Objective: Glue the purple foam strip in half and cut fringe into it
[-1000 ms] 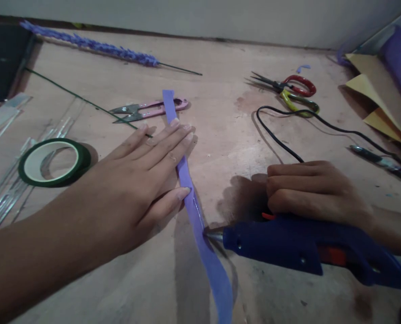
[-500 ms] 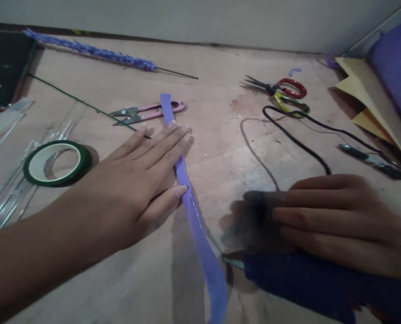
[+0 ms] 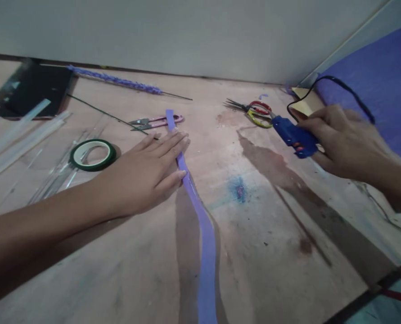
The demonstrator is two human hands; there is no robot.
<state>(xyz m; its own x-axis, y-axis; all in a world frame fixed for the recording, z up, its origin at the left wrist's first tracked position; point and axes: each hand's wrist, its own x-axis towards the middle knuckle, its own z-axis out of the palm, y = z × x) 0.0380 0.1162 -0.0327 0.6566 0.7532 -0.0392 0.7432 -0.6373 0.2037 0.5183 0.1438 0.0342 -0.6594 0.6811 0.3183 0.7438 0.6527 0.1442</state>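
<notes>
My left hand (image 3: 149,173) lies flat with fingers stretched out, pressing a long purple strip (image 3: 207,252) onto the table. A shiny clear line shows along the strip's edge just below my thumb. My right hand (image 3: 342,139) is closed around a blue hot glue gun (image 3: 293,135), lifted at the right, its nozzle pointing left toward the red-and-yellow-handled scissors (image 3: 259,114). Under the strip's upper end lie pink thread snips (image 3: 156,121). A thin green wire (image 3: 99,110) reaches from the left to my left fingertips.
Green tape (image 3: 94,155) rests on clear glue sticks (image 3: 55,177) at the left. Behind are a dark flat object (image 3: 38,90) and a fuzzy purple stem (image 3: 119,81). Purple material (image 3: 372,85) and yellowish paper (image 3: 304,105) stand at the right. A blue-stained spot (image 3: 239,191) marks the table.
My right hand has raised the glue gun from the lower right and moved it up toward the scissors. My left hand stays pressed on the strip. The camera view has shifted.
</notes>
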